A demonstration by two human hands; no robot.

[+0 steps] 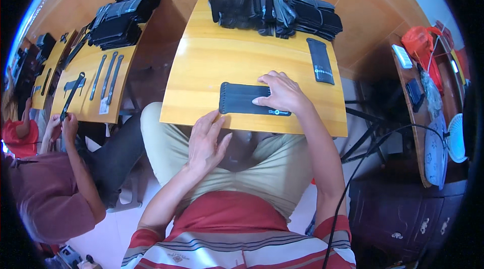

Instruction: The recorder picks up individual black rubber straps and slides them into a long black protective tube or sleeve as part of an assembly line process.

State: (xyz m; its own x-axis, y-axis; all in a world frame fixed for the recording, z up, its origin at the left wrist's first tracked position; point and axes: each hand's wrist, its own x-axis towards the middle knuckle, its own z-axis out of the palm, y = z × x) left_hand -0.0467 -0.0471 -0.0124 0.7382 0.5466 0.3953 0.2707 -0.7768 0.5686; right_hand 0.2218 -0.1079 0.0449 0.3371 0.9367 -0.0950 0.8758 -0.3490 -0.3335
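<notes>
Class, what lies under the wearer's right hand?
Under the right hand is part of a dark flat piece; its left end and near edge show. What the hand covers, and the table beneath the piece, cannot be seen.

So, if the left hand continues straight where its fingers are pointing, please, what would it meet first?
Most likely the near-left corner of the flat black bundle: the left hand has its fingertips right by it. Whether they already touch is unclear.

Free tabletop between strips and pile
</notes>
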